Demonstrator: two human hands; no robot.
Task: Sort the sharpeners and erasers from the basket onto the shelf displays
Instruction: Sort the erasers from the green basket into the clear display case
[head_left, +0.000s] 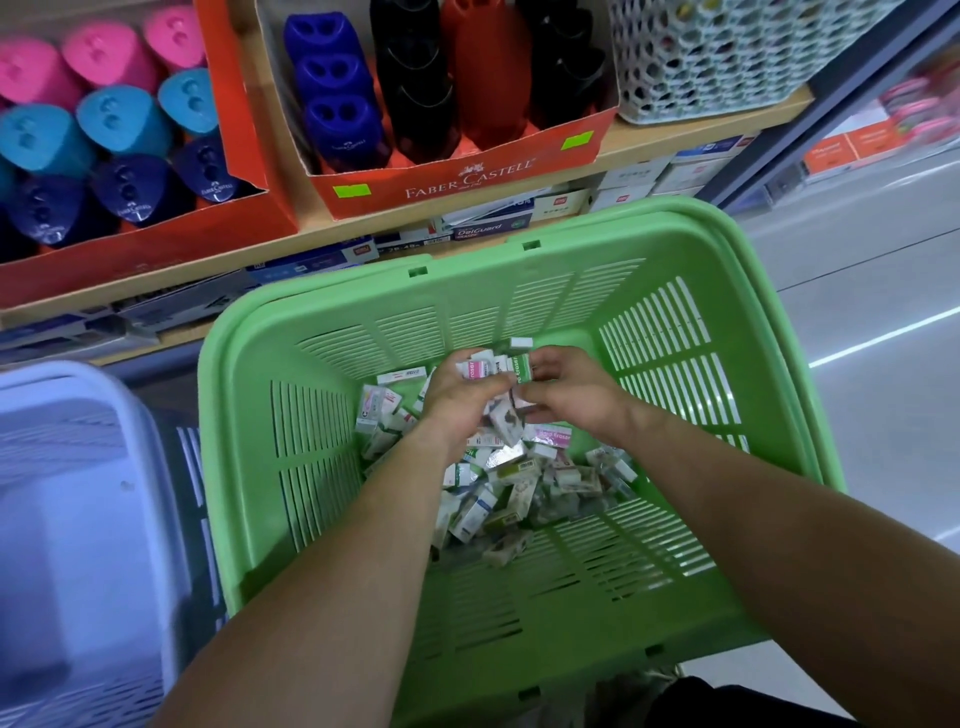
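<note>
The orange display box (467, 182) carried FABER-CASTELL in white across its front, and the same brand ran in small white script on the dark blue sharpeners (347, 140) inside it. Below the shelf (675, 132), a dark packet (480, 229) read DelGuard. In the green basket (209, 395), a loose eraser (552, 434) showed "Eraser" in pink, as did the pink-banded eraser (476, 370) held in the left hand (460, 400) (the white lettering on the green-sleeved eraser (522, 368) pinched by the right hand (569, 397) was too blurred to read).
</note>
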